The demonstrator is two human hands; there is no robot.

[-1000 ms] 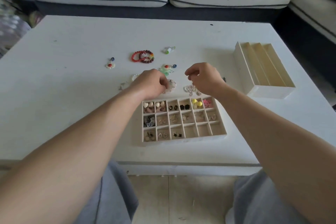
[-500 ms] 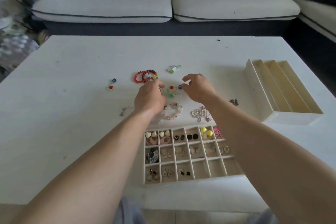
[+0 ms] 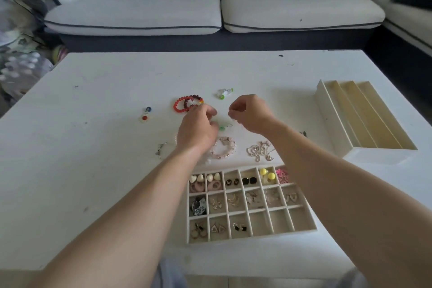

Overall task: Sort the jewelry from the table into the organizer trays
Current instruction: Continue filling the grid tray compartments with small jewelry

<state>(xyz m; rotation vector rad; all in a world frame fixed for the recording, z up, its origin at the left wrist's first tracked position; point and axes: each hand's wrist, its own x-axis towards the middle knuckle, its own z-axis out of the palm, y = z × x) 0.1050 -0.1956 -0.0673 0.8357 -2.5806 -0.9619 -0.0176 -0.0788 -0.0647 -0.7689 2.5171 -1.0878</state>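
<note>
Loose jewelry lies on the white table (image 3: 93,147). My left hand (image 3: 198,127) hovers with curled fingers, its thumb against a green earring (image 3: 222,127). My right hand (image 3: 251,112) is raised just right of it, thumb and forefinger pinched on something tiny that I cannot make out. Around them lie red bead bracelets (image 3: 183,103), a pink bead bracelet (image 3: 225,147), a silver chain (image 3: 259,151), a green-white piece (image 3: 224,93) and a red-and-blue earring pair (image 3: 146,113). The grid organizer tray (image 3: 252,238) near me holds several earring pairs. The long-slot tray (image 3: 374,159) on the right is empty.
A small silver piece (image 3: 161,149) lies left of my left wrist and a tiny dark piece (image 3: 303,134) beside my right forearm. A white sofa (image 3: 210,14) with a striped cushion and a black bag runs behind the table.
Both hands have moved away from the grid tray to the green earring cluster. The small blue bead near my right fingertips is no longer visible. The camera has tilted up.
</note>
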